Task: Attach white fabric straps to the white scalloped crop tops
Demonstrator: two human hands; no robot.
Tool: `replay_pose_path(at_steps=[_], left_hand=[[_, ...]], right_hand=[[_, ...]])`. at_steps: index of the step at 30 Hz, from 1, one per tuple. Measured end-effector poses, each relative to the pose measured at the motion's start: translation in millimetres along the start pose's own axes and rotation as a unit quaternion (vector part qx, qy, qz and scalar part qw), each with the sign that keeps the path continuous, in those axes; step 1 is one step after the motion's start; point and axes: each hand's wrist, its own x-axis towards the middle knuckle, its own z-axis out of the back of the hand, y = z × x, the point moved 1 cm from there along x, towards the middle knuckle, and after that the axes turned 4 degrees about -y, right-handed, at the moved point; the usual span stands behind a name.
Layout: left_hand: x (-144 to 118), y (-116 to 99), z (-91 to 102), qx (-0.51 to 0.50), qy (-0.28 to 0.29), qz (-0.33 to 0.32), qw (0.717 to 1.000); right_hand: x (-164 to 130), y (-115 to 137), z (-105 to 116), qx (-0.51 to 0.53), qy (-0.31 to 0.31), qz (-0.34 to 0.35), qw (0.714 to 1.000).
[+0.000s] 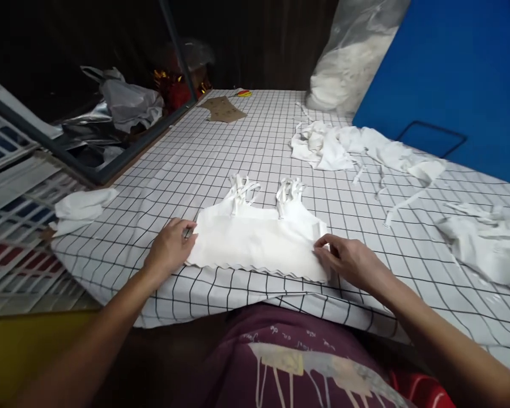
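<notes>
A white strappy camisole (pixel 250 243), perhaps several in a stack, lies flat near the table's front edge. Its bunched straps point away from me, and the wavy lower edge faces me. At the garment's left side, my left hand (pixel 170 246) is closed, thumb and forefinger on the side edge. My right hand (pixel 355 260) pinches the opposite side edge, fingers curled. Part of the fabric under each set of fingertips is hidden.
A checked cloth (pixel 255 150) covers the table. White garments (pixel 335 144) lie back right, more fabric (pixel 488 243) at right, and a folded white piece (pixel 85 209) at left. Behind are a brown pattern piece (pixel 223 109), scissors-like yellow-red handles (pixel 243 93) and a stuffed clear bag (pixel 340 73).
</notes>
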Motion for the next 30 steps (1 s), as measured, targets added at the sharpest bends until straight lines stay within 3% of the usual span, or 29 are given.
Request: replay_pose_path(at_steps=[2,6,11,17,21,26,28,30], left_hand=[[8.0,0.2,1.4,0.012,-0.014,-0.014,1.0],[36.4,5.4,-5.8,-0.03,-0.019,0.019,0.999],[59.6,8.9,-25.3,-0.109,-0.005,0.052,0.993],[62.9,-2.7,-33.5,-0.115,-0.07,-0.01,0.991],[65.6,-0.4,-34.3,-0.082,-0.067,-0.031,0.994],[86.2,13.2,-28.8,-0.031,-0.077,-0.061,0.995],[100.4,3.7,-23.0,-0.013,-0.098,-0.09,0.991],[113.9,-21.6,-19.4,-0.003,-0.112,-0.128,0.986]], right_hand=[[5.0,4.7,4.6,-0.031,-0.049,0.008,0.998],[26.5,4.9,0.8,-0.042,-0.136,-0.008,0.99],[46.7,-7.7,-16.3,-0.031,-0.141,0.006,0.989],[51.1,-24.5,-25.5,0.007,-0.168,0.026,0.985],[44.5,-25.0,-25.9,0.021,-0.174,0.026,0.984],[54.0,-25.8,-9.0,-0.006,-0.156,0.033,0.987],[73.9,-26.2,6.5,-0.069,-0.164,0.031,0.984],[104.8,-25.9,24.2,-0.128,-0.167,0.019,0.977]])
